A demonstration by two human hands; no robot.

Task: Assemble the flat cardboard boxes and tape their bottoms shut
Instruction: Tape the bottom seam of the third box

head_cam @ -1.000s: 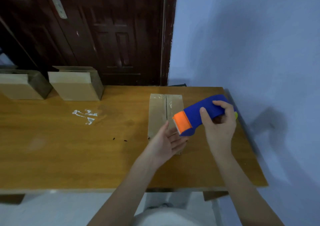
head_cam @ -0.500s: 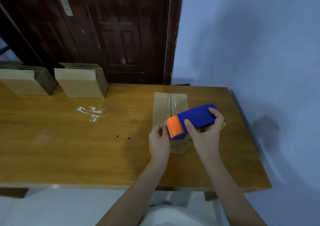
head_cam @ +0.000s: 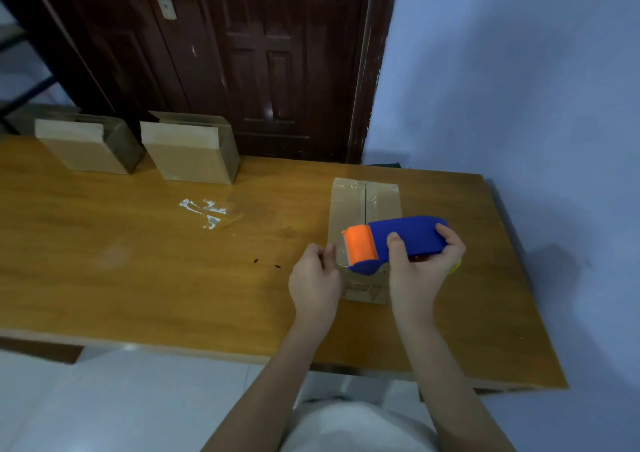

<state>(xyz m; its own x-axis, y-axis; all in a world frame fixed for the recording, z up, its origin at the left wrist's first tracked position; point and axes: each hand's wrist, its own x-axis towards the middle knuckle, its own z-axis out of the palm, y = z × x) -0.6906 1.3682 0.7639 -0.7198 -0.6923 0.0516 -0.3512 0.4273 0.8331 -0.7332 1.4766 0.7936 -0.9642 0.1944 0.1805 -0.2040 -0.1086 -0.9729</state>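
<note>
Gripping tape dispenser over box, right hand

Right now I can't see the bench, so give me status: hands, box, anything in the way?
Right hand grips tape dispenser; left hand pinches at its orange end. Box under them, seam taped. Nothing blocking.

Dim bluish light, soft focus, wide-angle bending at edges.
</note>
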